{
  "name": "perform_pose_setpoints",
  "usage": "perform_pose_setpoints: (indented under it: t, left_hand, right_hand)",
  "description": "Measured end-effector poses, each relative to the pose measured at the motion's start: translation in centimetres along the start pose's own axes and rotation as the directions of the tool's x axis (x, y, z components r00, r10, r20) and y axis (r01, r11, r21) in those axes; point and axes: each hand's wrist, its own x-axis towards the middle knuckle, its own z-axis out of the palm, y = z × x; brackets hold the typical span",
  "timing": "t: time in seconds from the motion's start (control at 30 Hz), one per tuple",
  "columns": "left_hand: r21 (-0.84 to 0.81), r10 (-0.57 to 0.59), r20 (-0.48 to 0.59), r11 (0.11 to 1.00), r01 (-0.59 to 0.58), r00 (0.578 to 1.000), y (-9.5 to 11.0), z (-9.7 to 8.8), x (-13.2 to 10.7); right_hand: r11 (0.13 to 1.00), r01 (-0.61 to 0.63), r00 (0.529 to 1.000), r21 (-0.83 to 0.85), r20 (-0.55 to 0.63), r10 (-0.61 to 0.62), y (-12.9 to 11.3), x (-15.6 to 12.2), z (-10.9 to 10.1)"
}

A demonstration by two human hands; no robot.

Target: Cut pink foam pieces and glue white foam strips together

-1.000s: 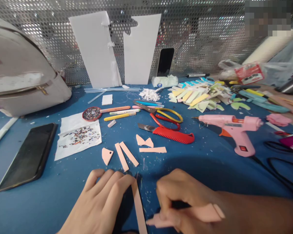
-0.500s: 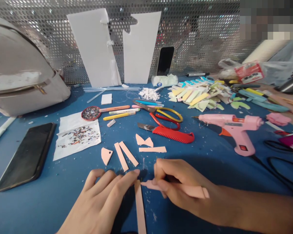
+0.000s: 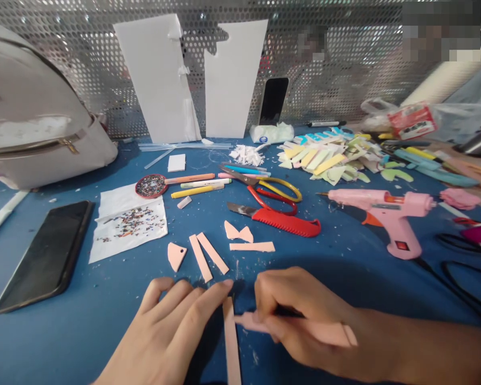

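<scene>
My left hand (image 3: 164,337) lies flat on the blue table (image 3: 344,278) with its fingers stretched out, the fingertips beside the top of a long pink foam strip (image 3: 231,342). A dark shape under those fingers is too hidden to name. My right hand (image 3: 300,313) is closed around a pink pen-like piece (image 3: 331,331), whose tip touches the strip's upper end. Several cut pink pieces (image 3: 208,254) lie just beyond both hands.
A red utility knife (image 3: 282,222), scissors (image 3: 272,192) and markers lie mid-table. A pink glue gun (image 3: 380,211) with its black cord is at the right. A black phone (image 3: 48,254), a paper with glitter (image 3: 128,224) and a grey bag (image 3: 32,128) are at the left. White boards lean on the perforated wall.
My right hand moved up and left from the bottom edge, bringing the pink piece's tip to the strip's top, then drew slightly back. My left hand stayed flat.
</scene>
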Motion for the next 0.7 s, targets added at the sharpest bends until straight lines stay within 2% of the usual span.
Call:
perform_pose_setpoints:
  t: [0.1,0.17,0.27,0.3,0.47,0.63,0.7]
  left_hand:
    - [0.03,0.018,0.003,0.999,-0.018,1.0,0.04,0.04,-0.04]
    - [0.03,0.019,0.002,0.999,-0.019,1.0,0.06,0.05,-0.06]
    - [0.02,0.013,-0.01,1.0,-0.013,1.0,0.05,0.06,-0.03]
    - [0.014,0.014,-0.011,1.0,-0.014,1.0,0.05,0.06,-0.02]
    - [-0.013,0.009,-0.005,1.0,-0.009,1.0,0.06,0.05,-0.02]
    - [-0.006,0.01,-0.005,1.0,-0.01,1.0,0.03,0.0,-0.06]
    - [-0.01,0.01,-0.003,1.0,-0.01,1.0,0.03,-0.04,-0.03]
  right_hand:
    - [0.993,0.106,0.993,-0.048,0.058,-0.103,0.12,-0.22,0.36]
    - [0.997,0.057,0.998,-0.052,0.04,-0.055,0.23,-0.2,0.27]
    - [0.995,-0.104,0.994,0.006,-0.028,0.104,0.26,0.02,-0.2]
    - [0.993,-0.113,0.993,0.034,-0.038,0.115,0.21,0.08,-0.32]
    - [0.999,0.017,1.0,0.029,0.017,-0.018,-0.11,0.19,-0.27]
    - [0.996,-0.083,0.996,0.034,-0.01,0.083,0.02,0.16,-0.26]
    - [0.999,-0.038,0.999,0.038,0.006,0.038,0.1,0.13,-0.28]
